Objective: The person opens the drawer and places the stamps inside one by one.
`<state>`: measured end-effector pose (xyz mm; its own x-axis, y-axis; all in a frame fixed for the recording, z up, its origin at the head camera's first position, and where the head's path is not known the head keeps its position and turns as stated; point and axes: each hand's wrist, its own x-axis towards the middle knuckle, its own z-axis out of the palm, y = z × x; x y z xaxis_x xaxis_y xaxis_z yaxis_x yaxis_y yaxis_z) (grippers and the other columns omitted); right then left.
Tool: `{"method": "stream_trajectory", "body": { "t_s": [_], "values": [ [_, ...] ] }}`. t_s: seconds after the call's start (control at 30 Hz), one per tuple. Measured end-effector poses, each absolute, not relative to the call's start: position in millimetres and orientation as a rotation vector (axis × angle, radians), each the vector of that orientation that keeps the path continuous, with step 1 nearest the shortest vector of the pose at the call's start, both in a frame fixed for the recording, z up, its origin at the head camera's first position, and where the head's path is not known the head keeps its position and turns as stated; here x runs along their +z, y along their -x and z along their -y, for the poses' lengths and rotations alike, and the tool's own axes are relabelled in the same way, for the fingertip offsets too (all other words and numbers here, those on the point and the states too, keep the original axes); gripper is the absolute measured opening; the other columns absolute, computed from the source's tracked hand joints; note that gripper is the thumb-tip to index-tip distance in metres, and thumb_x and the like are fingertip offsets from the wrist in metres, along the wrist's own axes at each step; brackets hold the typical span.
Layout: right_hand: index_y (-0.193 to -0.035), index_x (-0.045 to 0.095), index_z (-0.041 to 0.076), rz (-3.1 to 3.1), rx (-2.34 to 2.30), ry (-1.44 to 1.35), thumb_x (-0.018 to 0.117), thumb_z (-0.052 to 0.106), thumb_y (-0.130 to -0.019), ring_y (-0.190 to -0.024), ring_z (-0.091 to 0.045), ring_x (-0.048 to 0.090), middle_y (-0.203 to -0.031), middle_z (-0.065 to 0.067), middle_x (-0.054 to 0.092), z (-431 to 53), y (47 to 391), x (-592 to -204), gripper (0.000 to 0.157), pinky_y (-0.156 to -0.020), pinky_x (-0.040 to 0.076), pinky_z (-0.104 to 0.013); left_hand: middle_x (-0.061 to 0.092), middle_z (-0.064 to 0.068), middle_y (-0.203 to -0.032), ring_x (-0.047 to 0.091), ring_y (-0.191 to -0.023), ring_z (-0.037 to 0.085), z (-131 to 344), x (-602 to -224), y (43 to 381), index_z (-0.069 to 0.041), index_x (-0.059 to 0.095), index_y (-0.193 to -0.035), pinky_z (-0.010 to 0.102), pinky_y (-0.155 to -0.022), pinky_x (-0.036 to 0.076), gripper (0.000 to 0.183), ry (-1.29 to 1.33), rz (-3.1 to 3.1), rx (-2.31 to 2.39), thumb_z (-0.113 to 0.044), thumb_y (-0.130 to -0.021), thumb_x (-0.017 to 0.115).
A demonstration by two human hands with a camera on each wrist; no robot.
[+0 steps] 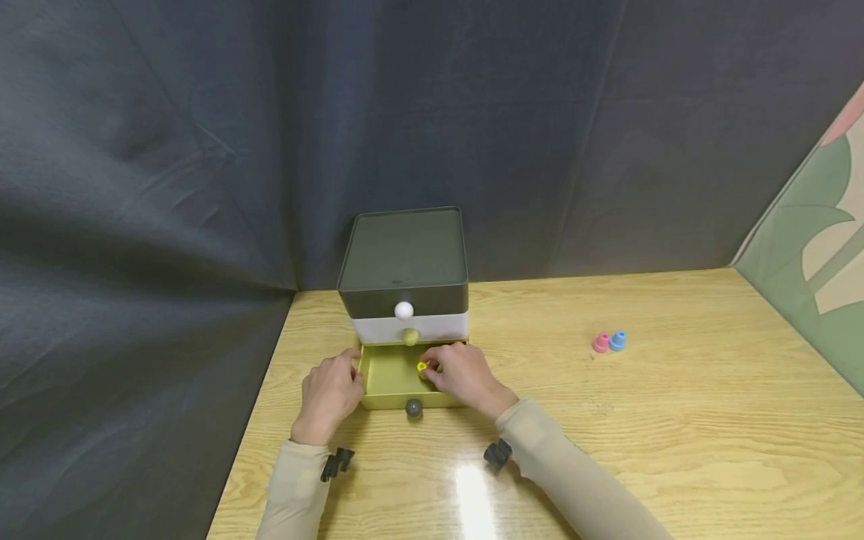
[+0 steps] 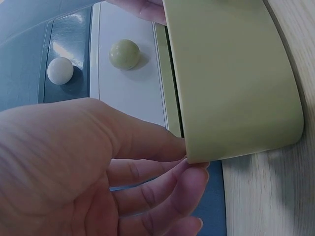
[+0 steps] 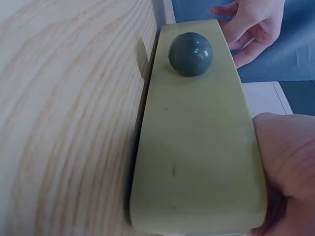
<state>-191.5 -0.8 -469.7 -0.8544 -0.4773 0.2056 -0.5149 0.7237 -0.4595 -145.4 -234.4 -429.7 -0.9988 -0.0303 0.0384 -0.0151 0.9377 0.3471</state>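
A small drawer unit (image 1: 405, 255) stands on the table with its bottom olive-green drawer (image 1: 388, 369) pulled out. My left hand (image 1: 331, 391) is at the drawer's left side; the left wrist view shows its thumb and fingers (image 2: 189, 184) pinching the drawer's edge. Inside the drawer, toward the right, my right hand (image 1: 466, 373) pinches a small yellow piece (image 1: 421, 367) with a hole in its top. The right wrist view shows the drawer front (image 3: 197, 142) and its dark grey knob (image 3: 191, 54), which hide the yellow piece from that camera.
Pink (image 1: 601, 343) and blue (image 1: 617, 340) small tapered pieces stand side by side on the table (image 1: 675, 420) to the right. Above the open drawer are a white drawer (image 1: 445, 327) and a dark grey one (image 1: 442, 301), both closed. A dark curtain (image 1: 513, 135) hangs behind.
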Motion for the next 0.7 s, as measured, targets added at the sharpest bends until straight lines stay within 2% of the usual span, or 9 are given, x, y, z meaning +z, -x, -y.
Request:
{"method": "stream_trajectory", "body": {
  "t_s": [0.4,0.6,0.7],
  "values": [
    [-0.107,0.084,0.011,2.857,0.776,-0.811,0.083,0.023,-0.093,-0.075,-0.012,0.073,-0.089,0.003,0.082,0.4,191.1,-468.7,0.018,-0.071,0.058,-0.038,0.075,0.006,-0.092,0.061,-0.066,0.022,235.0,-431.1,146.8,-0.005,0.069,-0.136,0.038,-0.057,0.047,0.038,-0.062,3.086,-0.547,-0.01,-0.098,0.066],
    [-0.107,0.083,0.008,2.821,0.885,-0.848,0.082,0.018,-0.094,-0.074,-0.011,0.071,-0.091,-0.001,0.081,-2.6,188.3,-467.2,0.016,-0.071,0.058,-0.035,0.076,0.005,-0.092,0.062,-0.066,0.022,235.0,-430.4,146.0,-0.005,0.069,-0.136,0.039,-0.057,0.047,0.038,-0.055,3.085,-0.54,-0.01,-0.098,0.066],
    [-0.108,0.081,0.007,2.808,1.028,-0.835,0.08,0.015,-0.096,-0.075,-0.009,0.07,-0.093,-0.003,0.081,-5.0,186.6,-466.2,0.015,-0.07,0.057,-0.029,0.076,0.005,-0.091,0.062,-0.066,0.022,234.6,-429.8,145.7,-0.005,0.069,-0.136,0.039,-0.057,0.047,0.038,-0.049,3.082,-0.54,-0.01,-0.098,0.066]
  ]
}}
